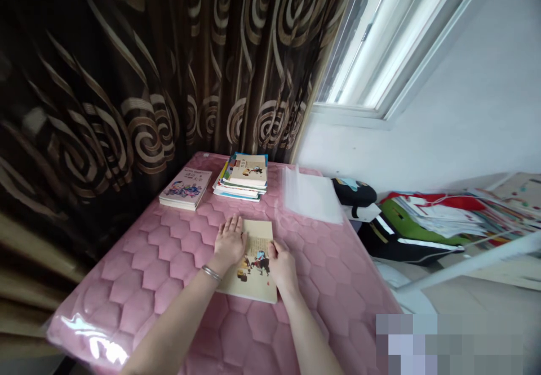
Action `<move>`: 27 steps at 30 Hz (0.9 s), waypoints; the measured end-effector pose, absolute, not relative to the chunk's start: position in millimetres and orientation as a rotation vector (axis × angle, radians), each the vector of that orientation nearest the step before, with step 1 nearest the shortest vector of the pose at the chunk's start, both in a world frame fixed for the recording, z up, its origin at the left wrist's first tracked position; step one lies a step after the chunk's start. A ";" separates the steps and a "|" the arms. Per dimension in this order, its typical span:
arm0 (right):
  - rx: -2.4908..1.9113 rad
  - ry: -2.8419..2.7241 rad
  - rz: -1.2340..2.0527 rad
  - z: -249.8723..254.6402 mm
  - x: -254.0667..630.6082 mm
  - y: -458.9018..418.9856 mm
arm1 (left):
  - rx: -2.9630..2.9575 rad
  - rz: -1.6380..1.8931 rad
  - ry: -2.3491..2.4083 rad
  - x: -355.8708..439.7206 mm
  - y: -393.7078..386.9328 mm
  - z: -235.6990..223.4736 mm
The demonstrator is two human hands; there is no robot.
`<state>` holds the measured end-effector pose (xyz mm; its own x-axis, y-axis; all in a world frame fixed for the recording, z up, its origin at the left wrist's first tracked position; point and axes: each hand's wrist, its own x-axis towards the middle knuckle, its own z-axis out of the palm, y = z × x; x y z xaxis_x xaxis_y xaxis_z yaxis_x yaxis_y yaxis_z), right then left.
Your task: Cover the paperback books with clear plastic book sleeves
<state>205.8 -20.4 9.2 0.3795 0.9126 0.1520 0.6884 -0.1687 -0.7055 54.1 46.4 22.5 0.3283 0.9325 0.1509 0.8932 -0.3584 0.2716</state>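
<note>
Across a pink quilted bed cover (139,285), a stack of books (243,177) sits beyond a thin picture book (256,268) lying flat. The left hand (230,242), open with fingers spread, presses on its left edge; the right hand (283,265), fingers lightly curled, rests on its right edge, neither gripping.

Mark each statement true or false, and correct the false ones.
1. A metal bangle circles the left hand's wrist. True.
2. The right hand holds scissors. False: it rests at the edge of a picture book.
3. A stack of books lies on a pink quilted cover. True.
4. The plastic sheet lies left of the stack. False: the clear plastic sheet lies to its right.
5. The curtain is plain white. False: the curtain is dark with large tan swirls.
</note>
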 end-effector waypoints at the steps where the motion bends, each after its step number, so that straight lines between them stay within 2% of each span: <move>1: -1.929 -1.371 0.404 9.2 205.7 -20.3 | 2.417 0.417 1.706 46.0 45.3 20.9; 9: -1.906 -1.370 0.358 9.0 203.7 -23.6 | 2.371 0.473 1.703 10.1 33.4 6.1; 14: -2.149 -1.501 0.094 21.1 201.4 -26.1 | 2.373 0.517 1.695 12.8 30.9 7.9; 16: -2.122 -1.640 0.039 26.9 194.3 -25.2 | 2.377 0.534 1.687 13.0 30.9 7.5; 22: -1.682 -2.267 0.270 29.7 159.0 -4.5 | 2.404 0.480 1.675 11.6 30.9 5.9; 27: -1.857 -2.268 0.292 28.7 164.8 27.8 | 2.366 0.494 1.681 12.3 30.1 8.5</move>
<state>164.8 27.8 28.7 -0.1938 0.9807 0.0262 0.9422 0.1935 -0.2736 12.3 30.1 8.5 0.2984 0.9417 0.1551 0.8759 -0.3348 0.3475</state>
